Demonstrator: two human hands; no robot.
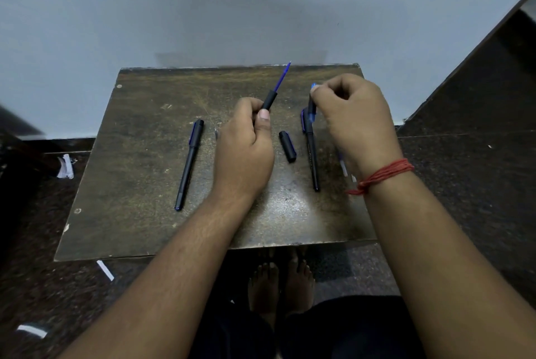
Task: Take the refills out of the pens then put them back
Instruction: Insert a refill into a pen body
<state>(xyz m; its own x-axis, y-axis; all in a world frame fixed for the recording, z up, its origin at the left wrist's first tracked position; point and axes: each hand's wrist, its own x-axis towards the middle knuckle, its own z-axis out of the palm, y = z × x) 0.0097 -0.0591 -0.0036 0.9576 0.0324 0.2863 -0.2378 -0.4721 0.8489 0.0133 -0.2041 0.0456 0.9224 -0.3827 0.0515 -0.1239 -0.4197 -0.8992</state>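
Here the left hand [246,138] grips a black pen barrel [269,100], its blue refill [282,75] jutting up and away toward the far right. Just to its right, the right hand [352,115] pinches a small blue piece [312,109] upright. Two capped pens [189,164] lie lengthwise on the bench [139,126], near to far, beside a loose cap [287,146].

A single wide-angle view looks forward and steeply down from the person's head, close above a small desk [139,155] pushed against a wall [203,4]. The desk fills the middle of the frame, with both forearms reaching in from the bottom edge and the left hand [243,152] and right hand [356,123] near centre. Dark floor [464,184] borders the sides, and the person's bare feet [281,286] show below the near desk edge.
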